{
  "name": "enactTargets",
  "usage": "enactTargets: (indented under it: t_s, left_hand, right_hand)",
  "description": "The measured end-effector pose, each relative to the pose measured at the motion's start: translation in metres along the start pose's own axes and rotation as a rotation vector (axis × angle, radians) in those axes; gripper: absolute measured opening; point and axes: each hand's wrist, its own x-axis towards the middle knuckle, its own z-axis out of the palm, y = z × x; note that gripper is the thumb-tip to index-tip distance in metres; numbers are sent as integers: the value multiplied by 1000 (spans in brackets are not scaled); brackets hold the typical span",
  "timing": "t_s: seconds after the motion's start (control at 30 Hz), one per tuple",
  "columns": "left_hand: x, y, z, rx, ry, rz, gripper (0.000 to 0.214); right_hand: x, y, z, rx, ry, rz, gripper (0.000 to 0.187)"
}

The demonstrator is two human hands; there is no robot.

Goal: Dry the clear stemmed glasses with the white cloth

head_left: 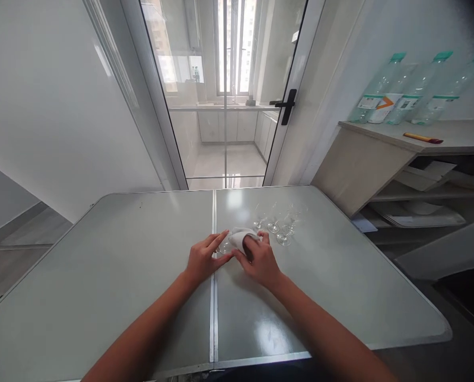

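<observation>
Both my hands meet over the middle of a grey folding table (113, 276). My left hand (203, 259) pinches a small clear glass (224, 246) that lies between the hands. My right hand (260, 259) is closed round a white cloth (239, 237), which is pressed against the glass. Just beyond my right hand stand several clear stemmed glasses (279, 223) in a loose group on the table.
A glass door with a black handle (286, 105) stands behind the table. To the right is a wooden shelf unit (364, 159) with three plastic bottles (404, 90), an orange-handled tool (422, 138) and papers below.
</observation>
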Motion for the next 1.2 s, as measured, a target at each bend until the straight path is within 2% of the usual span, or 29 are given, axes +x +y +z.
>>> enactTargets:
  t_s: [0.1,0.2,0.33,0.4,0.47,0.63,0.77,0.9,0.97,1.07,1.13,1.2]
  left_hand:
    - [0,-3,-1,35,25,31,61]
    - [-1,-6,-2,94,58,150,61]
    - [-1,-6,-5,168,11,293,57]
    - [0,-6,-7,203,-6,300,54]
    - [1,-5,-9,211,-18,288,56]
    - [1,-1,-3,153,-57,156,63]
    - [0,1,1,78,-67,-12,52]
    - [0,6,2,2,-66,-53,35]
    - [0,9,2,-64,-40,-59,35]
    - [-2,9,2,-139,2,-60,37]
    - [-3,5,2,-130,28,-36,38]
    - [-3,0,1,-91,58,30,40]
  right_hand:
    - [1,-1,-5,65,-144,-104,9]
    - [0,1,-10,207,-244,-113,27]
    - [-3,4,-5,471,-389,80,75]
    - [-3,5,0,546,-442,158,80]
    - [-1,6,4,598,-420,198,72]
    - [1,8,10,695,-239,275,46]
    - [0,8,13,736,-99,398,47]
    - [1,12,10,667,50,450,48]
    - [1,14,7,640,34,412,48]
    - [0,18,4,529,-83,263,58]
    - [-2,21,4,422,-151,155,63]
    - [-4,23,5,343,-161,77,61]
